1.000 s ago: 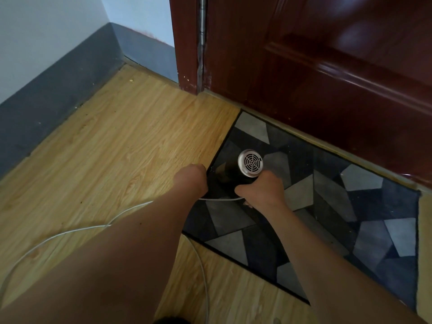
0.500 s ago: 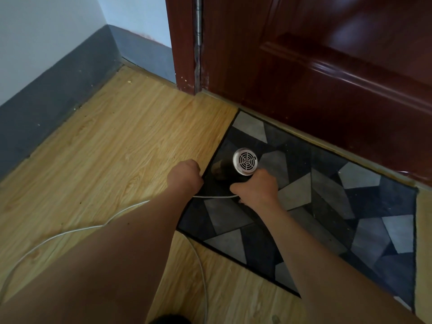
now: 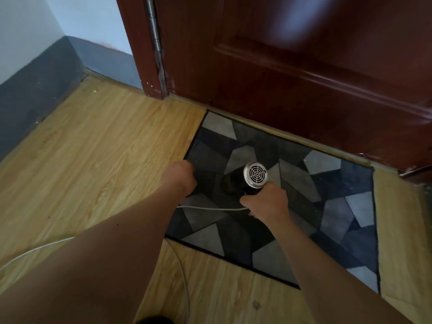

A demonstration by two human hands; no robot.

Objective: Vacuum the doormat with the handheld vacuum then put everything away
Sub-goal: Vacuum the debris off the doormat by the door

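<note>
Gripping the handheld vacuum just beyond it, right hand is over the doormat, left hand clenched.

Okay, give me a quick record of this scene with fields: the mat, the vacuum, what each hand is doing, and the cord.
doormat: grey geometric pattern, flat on the wood floor, along the foot of the dark red door
vacuum: over the doormat's left part, pointed down at it, round grille facing the camera
right hand: grips the vacuum's handle
left hand: rests at the doormat's left edge, fingers hidden
cord: white, runs left from the right hand, behind the left arm, then over the floor
</note>
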